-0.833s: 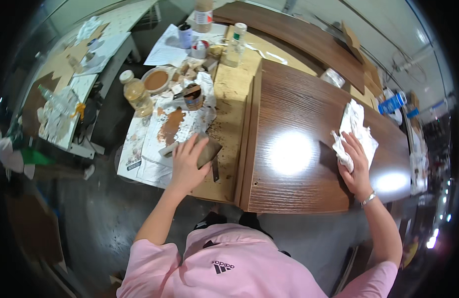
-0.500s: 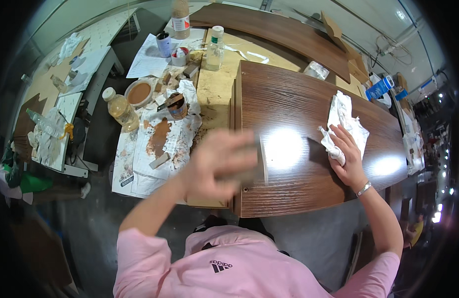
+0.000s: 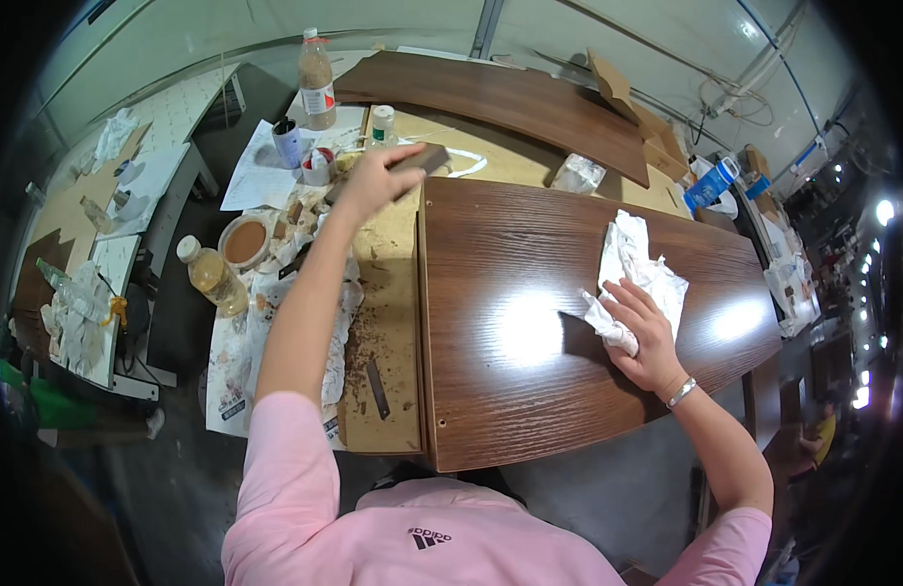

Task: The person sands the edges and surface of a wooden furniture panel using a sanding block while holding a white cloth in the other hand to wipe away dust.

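Note:
A dark rectangular block is gripped in my left hand, raised beyond the far left corner of a brown wood-grain panel. Near that hand stands a clear bottle with a white cap. On the panel's right half, my right hand presses a crumpled white cloth, its fingers curled over the near folds. Light glares off the glossy panel between my hands. A thin dark strip lies on the yellowish board left of the panel.
Left of the panel are a tub of brown paste, a capped bottle of yellowish liquid, small wood blocks and stained paper. A tall bottle and a purple cup stand farther back. Another brown board lies along the far side.
My left hand has moved from the panel's left edge away toward the far bottles, holding the block. My right hand remains on the cloth. The whole view has shifted somewhat.

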Demonstrator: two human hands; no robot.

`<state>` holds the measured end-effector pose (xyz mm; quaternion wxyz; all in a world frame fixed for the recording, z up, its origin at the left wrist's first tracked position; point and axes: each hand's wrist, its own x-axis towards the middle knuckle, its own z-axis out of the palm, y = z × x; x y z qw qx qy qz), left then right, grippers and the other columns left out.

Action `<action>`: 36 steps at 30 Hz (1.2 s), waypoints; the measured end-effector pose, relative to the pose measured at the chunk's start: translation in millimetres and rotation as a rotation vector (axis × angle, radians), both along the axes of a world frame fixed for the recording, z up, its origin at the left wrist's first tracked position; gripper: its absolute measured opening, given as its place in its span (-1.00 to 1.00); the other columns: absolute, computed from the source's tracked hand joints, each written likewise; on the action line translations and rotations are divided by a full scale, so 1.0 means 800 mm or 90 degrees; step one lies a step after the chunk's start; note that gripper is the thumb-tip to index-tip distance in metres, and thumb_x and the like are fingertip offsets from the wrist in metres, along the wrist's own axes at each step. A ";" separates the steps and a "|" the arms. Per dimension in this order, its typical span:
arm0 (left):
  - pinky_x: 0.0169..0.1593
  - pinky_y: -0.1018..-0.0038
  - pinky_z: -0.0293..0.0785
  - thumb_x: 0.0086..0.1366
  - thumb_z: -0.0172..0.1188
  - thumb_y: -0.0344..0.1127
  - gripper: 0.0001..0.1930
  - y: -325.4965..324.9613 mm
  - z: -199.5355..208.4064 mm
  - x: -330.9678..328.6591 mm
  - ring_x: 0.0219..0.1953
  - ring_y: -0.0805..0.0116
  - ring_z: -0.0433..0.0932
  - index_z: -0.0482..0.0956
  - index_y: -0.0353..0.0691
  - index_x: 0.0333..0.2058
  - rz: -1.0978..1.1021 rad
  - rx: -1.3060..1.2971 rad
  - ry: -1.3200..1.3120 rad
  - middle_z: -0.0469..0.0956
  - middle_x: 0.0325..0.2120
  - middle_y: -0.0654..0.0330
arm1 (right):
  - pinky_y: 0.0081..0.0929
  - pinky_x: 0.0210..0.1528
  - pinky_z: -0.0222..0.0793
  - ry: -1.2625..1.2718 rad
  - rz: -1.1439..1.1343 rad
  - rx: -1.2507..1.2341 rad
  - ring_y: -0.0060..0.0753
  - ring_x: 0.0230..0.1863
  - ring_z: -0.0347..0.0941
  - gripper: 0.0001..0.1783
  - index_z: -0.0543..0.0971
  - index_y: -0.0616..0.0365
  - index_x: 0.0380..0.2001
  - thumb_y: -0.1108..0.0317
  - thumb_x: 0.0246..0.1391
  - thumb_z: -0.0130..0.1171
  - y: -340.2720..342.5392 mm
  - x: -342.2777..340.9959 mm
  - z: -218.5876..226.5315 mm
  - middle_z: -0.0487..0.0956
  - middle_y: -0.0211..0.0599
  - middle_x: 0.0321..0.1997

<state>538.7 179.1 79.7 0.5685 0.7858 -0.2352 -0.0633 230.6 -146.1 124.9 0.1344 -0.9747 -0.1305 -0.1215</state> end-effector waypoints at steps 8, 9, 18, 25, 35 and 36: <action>-0.18 0.53 0.51 0.12 0.36 -0.24 -0.57 -0.009 -0.032 0.052 -0.30 0.45 0.61 0.68 -0.34 -0.05 -0.046 -0.021 0.020 0.69 -0.30 0.12 | -0.08 0.32 0.28 -0.004 -0.001 -0.018 0.18 0.31 0.31 -0.40 0.59 0.12 0.04 0.35 -0.21 0.24 -0.004 -0.002 -0.005 0.48 -0.12 0.27; -0.15 0.53 0.51 0.13 0.37 -0.26 -0.55 -0.006 -0.028 0.052 -0.26 0.46 0.60 0.64 -0.37 -0.02 -0.032 0.055 -0.010 0.69 -0.25 0.13 | -0.08 0.32 0.28 -0.006 -0.005 -0.019 0.18 0.31 0.31 -0.40 0.58 0.12 0.04 0.36 -0.22 0.24 -0.004 -0.003 -0.006 0.48 -0.13 0.27; 0.15 0.27 0.45 0.05 0.32 -0.31 -0.41 0.022 -0.022 -0.189 0.12 0.18 0.50 0.48 -0.19 0.12 -0.012 -0.074 -0.250 0.50 0.10 0.06 | -0.10 0.32 0.28 -0.023 -0.002 -0.013 0.14 0.32 0.31 -0.43 0.57 0.17 0.05 0.40 -0.16 0.22 -0.013 -0.001 -0.003 0.47 -0.10 0.28; 0.01 0.09 0.49 -0.22 0.47 -0.28 -0.30 0.128 -0.034 -0.438 -0.03 -0.12 0.52 0.57 -0.09 0.05 -0.139 -0.049 -0.344 0.45 0.11 -0.20 | -0.12 0.32 0.28 -0.035 0.005 -0.002 0.12 0.31 0.32 -0.45 0.57 0.18 0.03 0.38 -0.15 0.23 -0.003 0.006 -0.014 0.49 -0.12 0.26; 0.13 0.01 0.37 -0.26 0.47 -0.34 -0.32 0.094 0.090 -0.372 0.05 -0.15 0.47 0.56 -0.23 -0.02 -0.141 0.176 -0.551 0.49 0.07 -0.14 | 0.01 0.37 0.07 -0.079 0.248 0.081 0.18 0.37 0.16 0.16 0.30 0.07 0.34 -0.09 -0.37 0.55 0.151 -0.020 0.084 0.21 0.09 0.41; 0.13 0.01 0.37 -0.26 0.47 -0.34 -0.32 0.081 0.095 -0.365 0.05 -0.15 0.47 0.56 -0.23 -0.02 -0.150 0.171 -0.559 0.49 0.07 -0.14 | -0.02 0.32 0.15 -0.034 0.298 0.054 0.13 0.29 0.25 0.15 0.31 0.14 0.32 0.05 -0.42 0.57 0.169 -0.030 0.108 0.29 0.03 0.35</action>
